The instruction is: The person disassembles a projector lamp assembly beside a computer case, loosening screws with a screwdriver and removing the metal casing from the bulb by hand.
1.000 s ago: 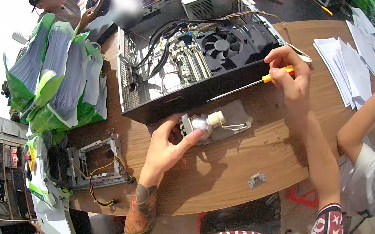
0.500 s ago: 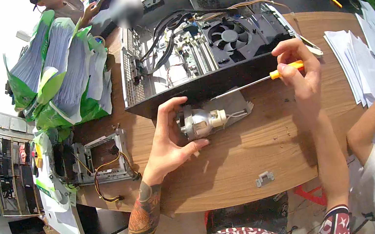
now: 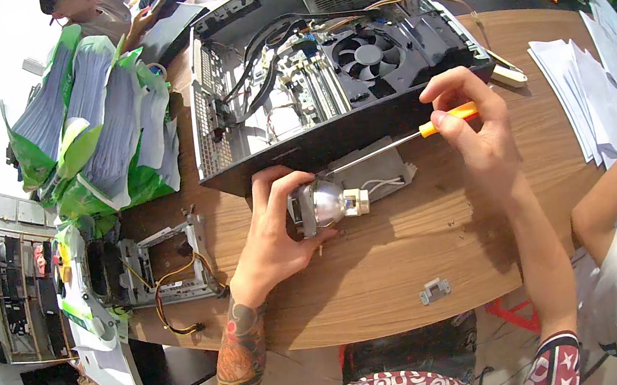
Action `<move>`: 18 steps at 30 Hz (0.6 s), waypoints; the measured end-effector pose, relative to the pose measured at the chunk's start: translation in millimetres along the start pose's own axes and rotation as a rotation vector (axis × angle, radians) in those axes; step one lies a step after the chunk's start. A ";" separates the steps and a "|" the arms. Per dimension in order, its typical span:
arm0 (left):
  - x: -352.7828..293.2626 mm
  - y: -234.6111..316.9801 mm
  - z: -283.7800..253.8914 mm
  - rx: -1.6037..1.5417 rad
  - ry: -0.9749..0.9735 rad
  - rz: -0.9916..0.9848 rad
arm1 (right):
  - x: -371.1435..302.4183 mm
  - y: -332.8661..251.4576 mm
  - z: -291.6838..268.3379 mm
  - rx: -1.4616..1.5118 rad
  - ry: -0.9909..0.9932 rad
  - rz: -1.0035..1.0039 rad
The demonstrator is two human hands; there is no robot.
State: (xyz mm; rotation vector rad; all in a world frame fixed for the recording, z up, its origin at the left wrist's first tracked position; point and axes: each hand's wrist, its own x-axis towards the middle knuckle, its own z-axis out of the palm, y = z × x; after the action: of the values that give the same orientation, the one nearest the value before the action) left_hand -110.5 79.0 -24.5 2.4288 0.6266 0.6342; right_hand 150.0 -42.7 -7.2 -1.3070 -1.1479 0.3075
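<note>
My left hand point(image 3: 271, 239) grips a projector lamp point(image 3: 325, 203) by its wide reflector end, fingers over the top and thumb below. The lamp's pale ceramic base points right. My right hand point(image 3: 484, 132) pinches a screwdriver point(image 3: 447, 119) by its yellow-orange handle. Its long thin shaft slants down to the left, and the tip is near the lamp's upper edge; whether they touch I cannot tell. Beneath the shaft, a flat grey piece point(image 3: 386, 166) with white wires lies on the table, partly behind the lamp.
An opened desktop computer case point(image 3: 293, 146) with a black fan point(image 3: 369, 57) stands just beyond my hands. At left sit a metal frame with cables point(image 3: 202, 269) and green-wrapped paper stacks point(image 3: 105, 120). A small metal bracket point(image 3: 434, 290) lies near the front edge. Loose papers point(image 3: 582, 98) and another person's arm point(image 3: 611, 195) are at right.
My left hand has turned the lamp a little, so its reflector shows more. My right hand and the screwdriver have shifted left. The whole view has tilted slightly.
</note>
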 end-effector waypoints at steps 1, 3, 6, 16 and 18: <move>-0.8 3.0 -6.9 -0.046 -0.052 0.006 | 0.2 0.5 1.7 -0.006 -0.028 0.010; -0.7 4.5 -15.2 -0.098 -0.101 0.014 | -1.6 0.8 2.9 0.007 -0.052 0.035; 0.8 0.8 -16.2 -0.179 -0.167 0.010 | -3.0 1.5 3.4 0.001 -0.068 0.031; -1.0 -4.3 -12.4 -0.678 -0.122 -0.272 | -3.4 3.0 7.2 0.048 -0.114 -0.012; -1.6 -7.6 -9.1 -0.784 -0.077 -0.353 | -3.9 3.1 7.7 0.054 -0.117 -0.012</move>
State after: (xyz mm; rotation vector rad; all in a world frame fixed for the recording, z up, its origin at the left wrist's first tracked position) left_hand -119.0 87.2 -22.8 1.5620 0.6069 0.5071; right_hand 143.3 -40.1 -13.0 -1.2475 -1.2369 0.4076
